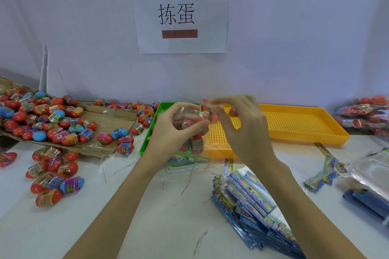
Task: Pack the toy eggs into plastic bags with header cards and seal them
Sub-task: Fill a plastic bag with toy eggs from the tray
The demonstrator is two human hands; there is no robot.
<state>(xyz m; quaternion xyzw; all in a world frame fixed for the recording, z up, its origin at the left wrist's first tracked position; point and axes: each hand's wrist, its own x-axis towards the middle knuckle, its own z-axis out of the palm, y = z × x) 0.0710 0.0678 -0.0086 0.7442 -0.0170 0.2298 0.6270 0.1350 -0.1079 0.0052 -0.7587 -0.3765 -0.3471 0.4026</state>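
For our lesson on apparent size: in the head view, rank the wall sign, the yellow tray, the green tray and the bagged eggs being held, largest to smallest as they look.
1. Yellow tray and wall sign: too alike to rank.
2. Green tray, mostly hidden behind the left hand.
3. Bagged eggs, partly hidden by the right hand.

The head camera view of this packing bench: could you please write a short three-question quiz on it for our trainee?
1. True or false: the yellow tray stands right of the green tray.
2. What do both hands hold? A) clear bag of toy eggs B) a loose header card C) scissors
3. Where do the loose toy eggs lie?

Key: 1 true. 2 A: left hand and right hand hold the clear bag of toy eggs. 3 On the left, on flattened cardboard and the table.
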